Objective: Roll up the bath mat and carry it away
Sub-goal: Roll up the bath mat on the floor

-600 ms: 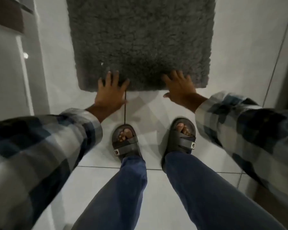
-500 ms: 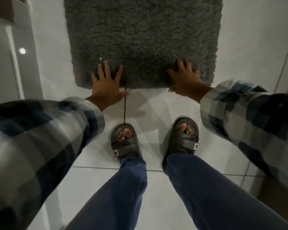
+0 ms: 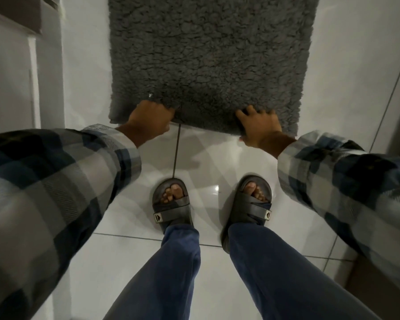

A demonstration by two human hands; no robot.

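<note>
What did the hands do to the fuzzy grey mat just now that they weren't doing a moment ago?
Both hands went from lying flat with spread fingers to gripping the near edge of the bath mat: the left hand curled under it, the right hand dug its fingers into the pile. The mat lies flat, unrolled; the sandalled feet have not moved.

Shaggy cloth mat (image 3: pixel 208 54), glossy tiles (image 3: pixel 134 218)

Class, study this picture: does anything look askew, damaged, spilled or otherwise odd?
Nothing stands out. The grey bath mat lies flat on the clean tiled floor, with the left hand and right hand at its near edge.
</note>
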